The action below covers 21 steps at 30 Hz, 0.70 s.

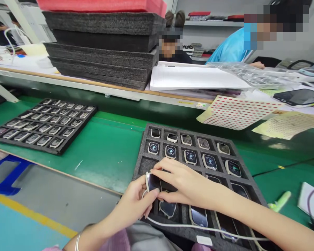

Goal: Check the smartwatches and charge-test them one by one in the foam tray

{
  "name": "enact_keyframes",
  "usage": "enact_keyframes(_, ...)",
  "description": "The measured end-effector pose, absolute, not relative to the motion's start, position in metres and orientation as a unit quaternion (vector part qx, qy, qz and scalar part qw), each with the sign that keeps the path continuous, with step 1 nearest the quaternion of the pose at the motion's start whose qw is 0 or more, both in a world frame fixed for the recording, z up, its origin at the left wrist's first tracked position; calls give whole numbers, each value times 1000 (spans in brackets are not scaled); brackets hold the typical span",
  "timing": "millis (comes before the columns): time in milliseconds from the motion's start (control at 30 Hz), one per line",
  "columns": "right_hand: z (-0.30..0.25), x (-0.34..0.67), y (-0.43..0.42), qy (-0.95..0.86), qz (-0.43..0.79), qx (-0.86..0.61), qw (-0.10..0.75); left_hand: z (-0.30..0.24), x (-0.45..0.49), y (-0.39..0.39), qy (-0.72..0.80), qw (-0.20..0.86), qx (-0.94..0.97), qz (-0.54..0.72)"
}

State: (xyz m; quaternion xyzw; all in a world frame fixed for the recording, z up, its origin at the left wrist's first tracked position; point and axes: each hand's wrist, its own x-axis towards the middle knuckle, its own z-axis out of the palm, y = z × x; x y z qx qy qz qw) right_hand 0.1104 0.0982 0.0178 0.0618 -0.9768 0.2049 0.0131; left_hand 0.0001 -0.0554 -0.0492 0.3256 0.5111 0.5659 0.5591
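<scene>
My left hand point(134, 200) is closed around a smartwatch case point(152, 182) with a dark screen and a pale frame. The fingers of my right hand point(181, 179) pinch the same watch from the far side and its lower edge. A white cable point(185, 227) runs from beneath my left hand across to the right; its end is hidden by my fingers. Both hands are over a dark grey foam tray point(144, 164) with watch cases in its compartments. In its second row, several watches point(190, 157) have lit screens. My right arm hides part of the tray.
Another foam tray point(59, 149) full of watches lies at the left on the green bench point(104, 153). A stack of black foam trays point(102, 62) stands on the raised shelf, beside papers point(196, 78). Sticker sheets point(240, 111) overhang it. Two people sit opposite. A green-handled tool point(281, 201) lies right.
</scene>
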Motion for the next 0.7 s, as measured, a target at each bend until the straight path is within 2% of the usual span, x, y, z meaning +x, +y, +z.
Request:
enact_keyframes(133,4,115,93,-960,264,58,74,-49,-1,-58,504,575,304,569)
enact_keyframes(267,-3,119,88,-954,259,70,132,-48,-1,-60,492,574,307,578)
enact_keyframes(433,-8,121,85,-959,229,69,155,-47,-1,-61,483,548,317,605)
enact_keyframes(700,-15,121,84,-945,266,65,181,-45,-1,-63,515,545,319,579)
